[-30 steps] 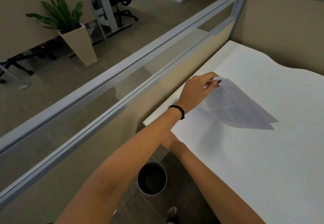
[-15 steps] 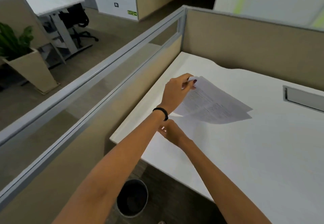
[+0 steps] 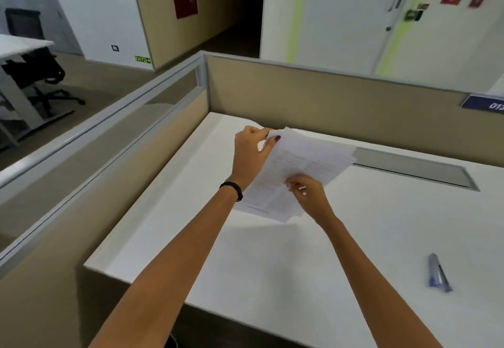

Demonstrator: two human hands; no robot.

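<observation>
Paperwork looks only just begun. Over the far left part of the desk (image 3: 245,266), the left hand (image 3: 249,156) pinches the upper corner of the sheets of paper (image 3: 305,162), thumb and curled fingers closed on the edge. The sheets hang tilted above the desk's middle, seemingly lifted clear of it. The right hand (image 3: 308,192) pinches their near edge with curled fingertips. A pen (image 3: 437,272) lies on the desk's near right, well apart and untouched. Lifting looks done; squaring, reading or writing probably remains.
</observation>
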